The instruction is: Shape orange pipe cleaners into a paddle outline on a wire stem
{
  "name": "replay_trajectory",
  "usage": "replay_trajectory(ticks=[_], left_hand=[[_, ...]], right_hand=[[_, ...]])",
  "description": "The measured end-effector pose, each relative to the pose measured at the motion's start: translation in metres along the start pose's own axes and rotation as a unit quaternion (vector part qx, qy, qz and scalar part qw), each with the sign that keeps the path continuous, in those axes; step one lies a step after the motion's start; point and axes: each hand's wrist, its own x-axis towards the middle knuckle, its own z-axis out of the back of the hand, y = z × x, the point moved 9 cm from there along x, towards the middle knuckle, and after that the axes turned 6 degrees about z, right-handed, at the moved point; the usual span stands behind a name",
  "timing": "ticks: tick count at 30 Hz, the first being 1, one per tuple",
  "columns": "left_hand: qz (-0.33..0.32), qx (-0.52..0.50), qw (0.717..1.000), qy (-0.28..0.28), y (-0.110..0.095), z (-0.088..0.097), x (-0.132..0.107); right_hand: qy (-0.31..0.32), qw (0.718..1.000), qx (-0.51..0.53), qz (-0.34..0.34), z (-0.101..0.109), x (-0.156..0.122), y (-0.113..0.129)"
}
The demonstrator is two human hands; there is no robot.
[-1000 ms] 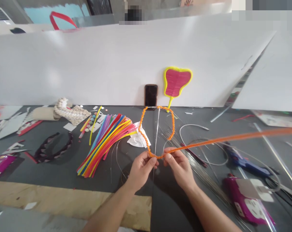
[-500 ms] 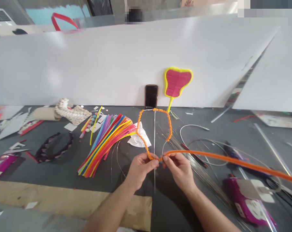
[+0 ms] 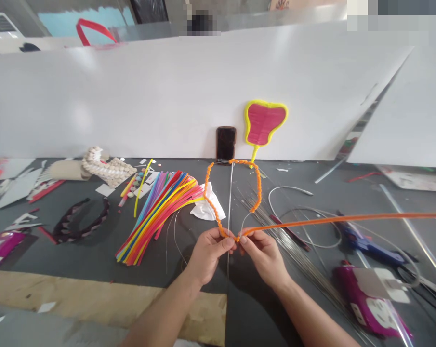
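My left hand (image 3: 210, 253) pinches the bottom of a wire loop wrapped in orange strip (image 3: 210, 202), with a bare wire stem (image 3: 229, 207) running up through it. My right hand (image 3: 263, 253) pinches the same spot from the right and holds the long loose orange strip (image 3: 348, 219), which stretches off to the right edge. Both hands meet fingertip to fingertip above the dark grey table (image 3: 76, 250). The loop stands nearly upright in front of me.
A fan of coloured strips (image 3: 160, 212) lies left of the hands. Thin wires (image 3: 304, 262), a blue glue gun (image 3: 369, 243), a purple packet (image 3: 369, 301) lie right. A phone (image 3: 225, 143) and a pink-and-yellow fan (image 3: 264, 124) lean on the white board (image 3: 131, 101). A dark headband (image 3: 80, 221) lies left.
The loose orange strip swung down and then back up on the right. The loop shifted slightly. Both hands stayed pinched at its bottom.
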Motion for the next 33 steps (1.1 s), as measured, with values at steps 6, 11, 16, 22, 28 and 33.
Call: replay_trajectory(ticks=[6, 11, 16, 22, 28, 33], left_hand=[[-0.009, 0.017, 1.0, -0.011, 0.0, 0.002, 0.0], [-0.021, 0.028, 0.999, -0.008, -0.001, 0.001, 0.0], [-0.033, 0.042, 0.998, -0.025, -0.003, 0.002, -0.001], [-0.04, 0.043, 0.998, -0.034, -0.006, 0.002, -0.001], [-0.039, 0.045, 0.998, -0.027, -0.006, 0.001, -0.003], [-0.051, 0.02, 0.998, -0.021, -0.008, 0.0, -0.002]], right_hand=[[0.011, 1.0, 0.0, -0.016, -0.003, 0.001, 0.002], [0.016, 0.999, 0.021, -0.03, -0.003, 0.0, -0.003], [0.006, 0.999, 0.035, -0.017, -0.003, 0.0, -0.003], [0.013, 0.998, 0.049, -0.025, -0.006, -0.001, -0.005], [0.023, 0.996, 0.082, -0.032, -0.003, -0.001, -0.012], [0.015, 0.996, 0.078, -0.034, 0.001, -0.001, -0.018]])
